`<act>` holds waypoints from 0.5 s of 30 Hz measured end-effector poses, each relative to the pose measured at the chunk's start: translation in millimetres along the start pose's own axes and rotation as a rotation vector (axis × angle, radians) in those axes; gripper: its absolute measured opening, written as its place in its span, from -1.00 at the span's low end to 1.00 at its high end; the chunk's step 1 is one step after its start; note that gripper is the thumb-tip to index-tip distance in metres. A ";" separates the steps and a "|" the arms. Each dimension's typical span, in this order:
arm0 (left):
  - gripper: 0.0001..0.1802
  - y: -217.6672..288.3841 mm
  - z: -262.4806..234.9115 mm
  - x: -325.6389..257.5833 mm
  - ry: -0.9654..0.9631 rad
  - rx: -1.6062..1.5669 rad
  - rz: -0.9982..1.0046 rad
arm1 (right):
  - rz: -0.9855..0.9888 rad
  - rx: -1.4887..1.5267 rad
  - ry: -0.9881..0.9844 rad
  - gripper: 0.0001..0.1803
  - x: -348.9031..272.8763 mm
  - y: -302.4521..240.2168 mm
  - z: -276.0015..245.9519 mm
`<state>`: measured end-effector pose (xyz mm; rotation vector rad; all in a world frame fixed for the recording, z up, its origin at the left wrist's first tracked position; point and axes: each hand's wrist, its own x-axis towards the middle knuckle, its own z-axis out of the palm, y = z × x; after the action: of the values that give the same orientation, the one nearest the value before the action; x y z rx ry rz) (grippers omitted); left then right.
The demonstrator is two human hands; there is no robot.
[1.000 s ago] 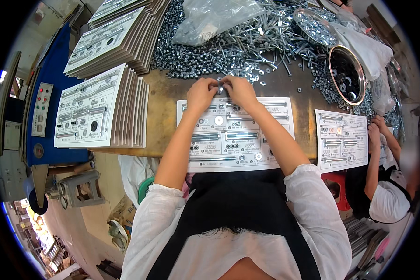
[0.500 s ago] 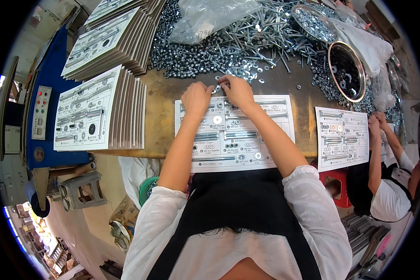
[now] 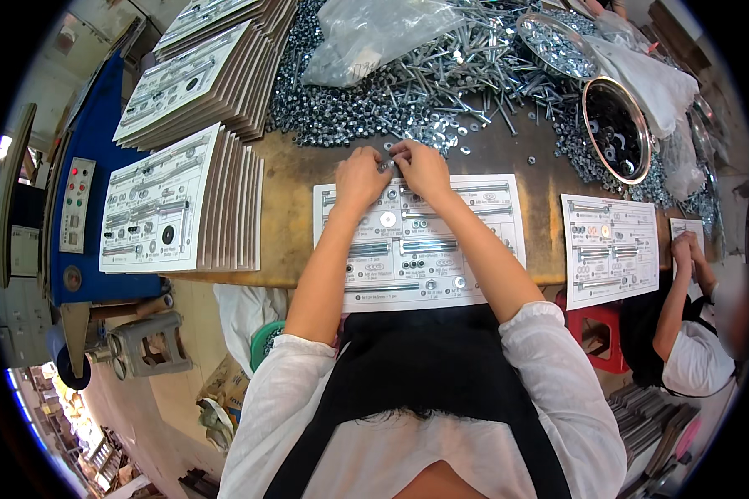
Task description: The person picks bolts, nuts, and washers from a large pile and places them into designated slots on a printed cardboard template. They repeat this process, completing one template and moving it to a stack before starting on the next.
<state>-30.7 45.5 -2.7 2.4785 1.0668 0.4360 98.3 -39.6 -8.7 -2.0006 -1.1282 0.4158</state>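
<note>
My left hand [image 3: 360, 179] and my right hand [image 3: 422, 169] meet above the top edge of a printed card [image 3: 383, 297] with hardware pictures. The fingers of both are pinched close together around small shiny metal, too small to name. On the card lie bolts [image 3: 429, 246], a large round washer [image 3: 388, 219] and several small nuts, each at a printed picture. My forearms cover parts of the card. Just beyond my fingertips spreads a heap of nuts [image 3: 333, 116] with loose washers [image 3: 464, 150] at its edge.
Stacks of filled cards [image 3: 154, 200] stand at the left. Long bolts [image 3: 474, 66] and a plastic bag [image 3: 374, 37] top the heap. A metal bowl [image 3: 587, 108] holds black washers. Another filled card [image 3: 612, 283] overhangs the table edge at right, near a co-worker's hands [image 3: 686, 249].
My hands have drawn slightly nearer, their fingers still together. At the right, the co-worker's hands have moved outward from the neighbouring card, and a further card now shows beside them.
</note>
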 end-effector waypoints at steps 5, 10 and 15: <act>-0.70 -4.4 8.8 3.6 -0.001 -0.102 0.034 | -0.019 0.106 0.018 -0.80 0.9 7.0 4.4; -0.69 -5.5 3.4 7.8 -0.032 -0.118 0.056 | 0.005 0.197 -0.023 -0.78 -1.5 7.8 -5.6; -0.70 39.7 -26.1 -36.4 -0.142 -0.372 0.169 | 0.063 0.499 0.090 -0.77 -43.6 -11.4 -75.6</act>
<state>-41.6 -0.1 34.5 2.2336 0.6545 0.4538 113.6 -108.1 44.3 -1.5994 -0.8092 0.5714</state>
